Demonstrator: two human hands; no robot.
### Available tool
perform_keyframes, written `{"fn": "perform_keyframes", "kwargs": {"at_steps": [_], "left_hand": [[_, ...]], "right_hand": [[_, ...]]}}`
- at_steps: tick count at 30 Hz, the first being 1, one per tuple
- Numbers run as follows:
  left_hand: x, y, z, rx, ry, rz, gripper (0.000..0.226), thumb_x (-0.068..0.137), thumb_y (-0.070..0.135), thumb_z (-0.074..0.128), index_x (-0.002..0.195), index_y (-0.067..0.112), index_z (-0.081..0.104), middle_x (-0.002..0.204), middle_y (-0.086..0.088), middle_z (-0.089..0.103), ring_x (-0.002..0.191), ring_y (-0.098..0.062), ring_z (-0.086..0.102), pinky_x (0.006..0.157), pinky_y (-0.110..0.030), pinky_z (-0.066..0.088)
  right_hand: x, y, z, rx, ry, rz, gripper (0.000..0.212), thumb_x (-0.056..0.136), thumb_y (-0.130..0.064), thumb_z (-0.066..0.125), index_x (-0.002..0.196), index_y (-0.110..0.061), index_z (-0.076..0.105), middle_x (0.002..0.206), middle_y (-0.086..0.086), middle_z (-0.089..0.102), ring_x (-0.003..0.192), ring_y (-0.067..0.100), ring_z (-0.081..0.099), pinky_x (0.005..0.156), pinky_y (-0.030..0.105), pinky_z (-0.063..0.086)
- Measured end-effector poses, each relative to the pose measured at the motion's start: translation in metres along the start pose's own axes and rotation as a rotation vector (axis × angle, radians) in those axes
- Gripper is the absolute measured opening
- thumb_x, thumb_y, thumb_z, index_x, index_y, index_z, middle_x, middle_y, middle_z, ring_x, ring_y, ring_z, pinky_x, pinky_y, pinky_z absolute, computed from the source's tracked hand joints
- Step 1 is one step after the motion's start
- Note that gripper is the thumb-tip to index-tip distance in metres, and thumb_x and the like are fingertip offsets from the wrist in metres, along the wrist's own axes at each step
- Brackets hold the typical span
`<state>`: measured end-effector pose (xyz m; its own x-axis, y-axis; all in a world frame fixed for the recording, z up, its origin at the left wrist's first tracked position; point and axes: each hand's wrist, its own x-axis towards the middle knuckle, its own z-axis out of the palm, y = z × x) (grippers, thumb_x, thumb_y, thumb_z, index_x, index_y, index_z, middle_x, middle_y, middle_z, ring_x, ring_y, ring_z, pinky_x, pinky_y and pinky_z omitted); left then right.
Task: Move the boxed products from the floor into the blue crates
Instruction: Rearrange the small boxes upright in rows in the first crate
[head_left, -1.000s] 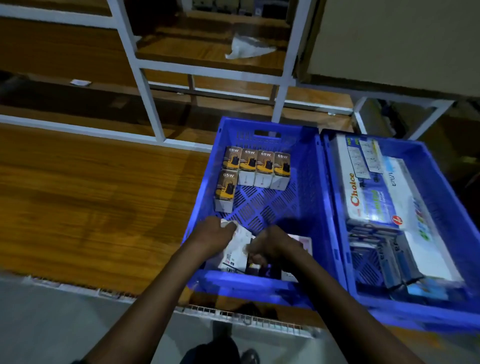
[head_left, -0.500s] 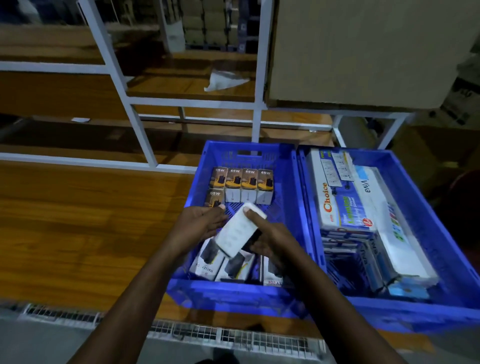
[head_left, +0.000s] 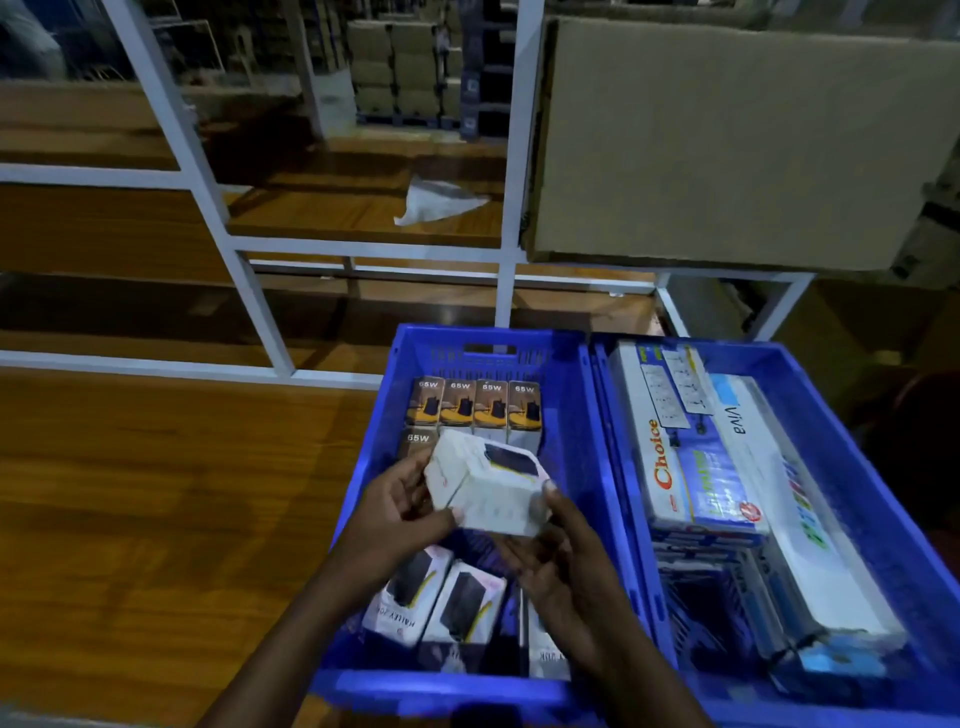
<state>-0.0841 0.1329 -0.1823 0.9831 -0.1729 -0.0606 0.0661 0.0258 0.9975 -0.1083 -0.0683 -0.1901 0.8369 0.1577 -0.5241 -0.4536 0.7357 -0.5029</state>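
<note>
A white product box (head_left: 488, 486) with a dark picture on its top is held above the left blue crate (head_left: 571, 441). My left hand (head_left: 397, 512) grips its left end, thumb along the front edge. My right hand (head_left: 563, 561) holds its right end from below. Inside the crate, a row of small "65W" boxes (head_left: 475, 405) stands at the far wall and white boxes (head_left: 436, 597) lie near the front wall. The right blue crate (head_left: 883, 509) holds long "Choice" and "Viva" boxes (head_left: 696, 467).
Both crates sit on a wooden shelf surface (head_left: 156, 493). White metal rack posts (head_left: 244, 280) rise behind them. A large cardboard box (head_left: 727, 145) stands on the upper shelf at right, and a crumpled white sheet (head_left: 436, 205) lies on the shelf behind.
Both hands lifted a white box out of the near end of the left crate and turned it, so its pictured face now points up. The view tilted upward.
</note>
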Motion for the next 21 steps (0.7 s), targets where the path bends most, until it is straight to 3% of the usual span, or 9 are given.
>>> {"fn": "perform_keyframes", "kwargs": {"at_steps": [3,6,9,11,14,16,17,19,21], "left_hand": [[0.014,-0.004,-0.017,0.035,-0.151,0.019,0.077,0.074,-0.008,0.068,0.144,0.017,0.048,0.141,0.007,0.064,0.133,-0.015,0.059,0.099,-0.027,0.054],[0.031,0.001,-0.023,-0.095,-0.229,-0.038,0.075,0.074,-0.002,0.06,0.147,0.013,0.049,0.145,-0.002,0.061,0.133,-0.019,0.059,0.103,-0.035,0.053],[0.049,0.001,-0.021,-0.263,-0.191,-0.124,0.06,0.083,0.003,0.059,0.141,0.018,0.059,0.141,-0.009,0.064,0.127,-0.026,0.059,0.092,-0.039,0.053],[0.061,-0.005,-0.017,-0.275,-0.088,-0.136,0.046,0.092,0.006,0.065,0.136,0.017,0.064,0.137,-0.012,0.067,0.124,-0.031,0.058,0.093,-0.041,0.048],[0.066,-0.003,-0.005,-0.235,0.078,-0.176,0.027,0.099,0.006,0.059,0.123,0.009,0.071,0.117,-0.01,0.077,0.114,-0.026,0.071,0.088,-0.026,0.06],[0.064,-0.003,0.004,-0.232,0.122,-0.205,0.018,0.099,0.01,0.061,0.109,0.0,0.071,0.093,-0.005,0.078,0.085,-0.018,0.076,0.08,-0.024,0.061],[0.064,-0.005,0.007,-0.283,0.136,-0.232,0.019,0.095,0.015,0.065,0.103,-0.002,0.068,0.085,-0.008,0.072,0.074,-0.016,0.069,0.076,-0.024,0.06],[0.065,-0.009,0.011,-0.387,0.169,-0.306,0.028,0.088,0.023,0.072,0.101,-0.001,0.066,0.095,-0.013,0.065,0.08,-0.021,0.064,0.073,-0.026,0.061],[0.064,-0.005,0.014,-0.425,0.159,-0.331,0.028,0.091,0.024,0.071,0.108,0.003,0.07,0.11,-0.015,0.075,0.096,-0.026,0.074,0.079,-0.028,0.063]], "right_hand": [[0.0,-0.015,-0.005,-0.112,0.039,0.004,0.07,0.075,-0.046,0.083,0.123,0.003,0.071,0.11,0.02,0.075,0.085,0.025,0.075,0.07,0.032,0.064],[0.001,-0.023,-0.003,-0.22,0.036,0.061,0.049,0.082,-0.034,0.077,0.119,-0.001,0.073,0.094,0.015,0.076,0.073,0.024,0.072,0.061,0.031,0.059],[0.003,-0.026,0.001,-0.263,0.014,0.122,0.049,0.072,-0.023,0.089,0.114,-0.002,0.076,0.101,0.017,0.071,0.087,0.03,0.071,0.068,0.035,0.062],[0.005,-0.025,0.002,-0.359,0.002,0.089,0.04,0.067,-0.022,0.091,0.1,-0.003,0.079,0.101,0.019,0.071,0.084,0.027,0.07,0.069,0.032,0.061],[0.012,-0.018,0.005,-0.554,0.015,-0.161,0.032,0.066,-0.024,0.091,0.092,-0.008,0.081,0.099,0.014,0.078,0.084,0.023,0.073,0.073,0.027,0.058],[0.018,-0.011,0.003,-0.756,0.108,-0.397,0.031,0.072,-0.018,0.093,0.1,-0.016,0.081,0.1,0.004,0.081,0.095,0.02,0.076,0.08,0.028,0.058],[0.019,-0.007,0.004,-0.867,0.178,-0.486,0.036,0.073,-0.02,0.093,0.106,-0.021,0.079,0.101,-0.003,0.081,0.097,0.015,0.076,0.083,0.028,0.058],[0.021,0.002,0.006,-1.093,0.324,-0.627,0.05,0.07,-0.035,0.094,0.115,-0.033,0.073,0.104,-0.017,0.077,0.098,-0.004,0.071,0.085,0.02,0.057],[0.021,0.009,0.01,-1.237,0.396,-0.788,0.059,0.065,-0.048,0.091,0.118,-0.039,0.068,0.109,-0.024,0.071,0.102,-0.013,0.064,0.084,0.006,0.05]]}}
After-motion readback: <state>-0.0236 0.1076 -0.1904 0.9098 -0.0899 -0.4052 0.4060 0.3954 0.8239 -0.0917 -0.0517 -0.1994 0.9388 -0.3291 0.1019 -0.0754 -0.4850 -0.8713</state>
